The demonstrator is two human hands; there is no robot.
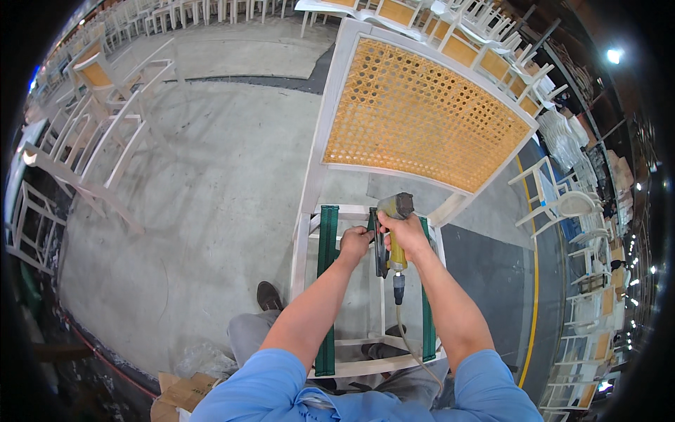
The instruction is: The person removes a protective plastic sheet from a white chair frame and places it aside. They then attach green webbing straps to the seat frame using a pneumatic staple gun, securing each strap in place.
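Note:
In front of me stands a pale wooden chair frame with a woven cane back panel. Two dark green webbing straps, a left strap and a right strap, run front to back across its open seat. Between them, a short piece of a middle strap shows at the rear seat rail. My left hand is closed there, fingers pinched on what looks like this strap, partly hidden. My right hand grips a yellow air staple gun, held over the rear rail beside my left hand.
An air hose runs from the gun down past the front seat rail. Unfinished chair frames stand at left, more chairs at right and along the back. Cardboard and clear plastic lie at lower left. A yellow line marks the floor.

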